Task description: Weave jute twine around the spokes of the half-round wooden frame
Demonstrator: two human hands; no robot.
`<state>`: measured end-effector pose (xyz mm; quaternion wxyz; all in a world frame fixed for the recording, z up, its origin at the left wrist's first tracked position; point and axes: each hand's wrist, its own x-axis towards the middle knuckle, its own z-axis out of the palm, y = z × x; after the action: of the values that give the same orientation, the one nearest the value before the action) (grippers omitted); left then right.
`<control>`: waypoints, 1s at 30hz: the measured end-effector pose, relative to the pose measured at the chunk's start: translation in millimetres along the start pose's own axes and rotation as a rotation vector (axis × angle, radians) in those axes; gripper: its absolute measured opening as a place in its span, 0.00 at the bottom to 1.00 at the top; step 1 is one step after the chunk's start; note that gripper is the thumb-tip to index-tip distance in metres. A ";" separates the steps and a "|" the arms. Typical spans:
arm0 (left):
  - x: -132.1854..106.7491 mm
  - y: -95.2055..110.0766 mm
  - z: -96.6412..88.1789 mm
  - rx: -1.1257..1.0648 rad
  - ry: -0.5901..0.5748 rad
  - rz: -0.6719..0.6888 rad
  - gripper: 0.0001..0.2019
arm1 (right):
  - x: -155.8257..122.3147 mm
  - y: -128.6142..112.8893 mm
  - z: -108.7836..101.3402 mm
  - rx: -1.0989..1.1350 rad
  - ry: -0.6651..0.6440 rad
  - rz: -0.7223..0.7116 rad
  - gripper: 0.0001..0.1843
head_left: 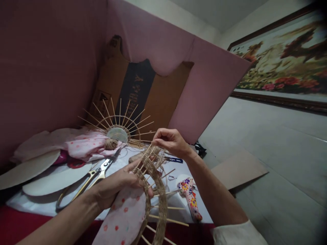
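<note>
My left hand (pixel 120 185) grips the rim of a round woven jute frame (pixel 158 200) with wooden skewers sticking out like rays; a dotted pink fabric (pixel 125 217) backs it. My right hand (pixel 171 141) is pinched at the frame's top, on the skewer ends or a strand of twine; which one I cannot make out. A second sunburst piece (pixel 118 132) with a small mirror centre and skewers stands behind, against the cardboard.
Gold-handled scissors (pixel 93 177) lie left of my left hand. A flowered glue gun (pixel 190 197) lies to the right on the white cloth (pixel 38 204). White oval cutouts (pixel 51 178) and pink floral fabric (pixel 84 144) sit at left. Pink walls (pixel 51 68) and cardboard (pixel 138 92) enclose the back.
</note>
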<state>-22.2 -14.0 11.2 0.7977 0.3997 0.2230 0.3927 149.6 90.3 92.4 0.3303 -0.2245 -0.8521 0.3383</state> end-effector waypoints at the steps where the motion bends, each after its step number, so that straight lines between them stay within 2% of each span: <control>1: 0.0 0.3 0.5 0.002 -0.003 -0.005 0.39 | 1.7 -3.7 1.0 -0.037 -0.009 -0.041 0.17; 10: -1.4 1.6 1.3 0.012 0.043 0.001 0.36 | 27.3 -29.6 14.0 -0.435 -0.160 -0.285 0.10; 15: -1.7 2.9 -0.6 0.032 0.064 0.001 0.38 | 31.8 -40.0 22.2 -0.592 -0.266 -0.308 0.07; 20: -2.6 4.0 2.1 0.084 0.100 -0.018 0.39 | 39.8 -47.2 21.1 -0.692 -0.297 -0.251 0.07; 23: -3.1 3.8 4.0 0.094 0.070 -0.043 0.40 | 53.1 -42.5 13.4 -0.612 -0.383 -0.155 0.06; 27: -4.7 5.1 8.1 0.106 0.046 -0.073 0.40 | 66.4 -22.0 3.1 -0.307 -0.617 0.031 0.08; 30: -6.3 6.4 10.1 0.087 0.034 -0.043 0.39 | 58.5 -3.8 -0.2 -0.140 -0.633 0.127 0.09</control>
<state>-22.0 -21.4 22.5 0.7840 0.4226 0.2619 0.3718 109.3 123.3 119.4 0.0111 -0.1831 -0.9180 0.3517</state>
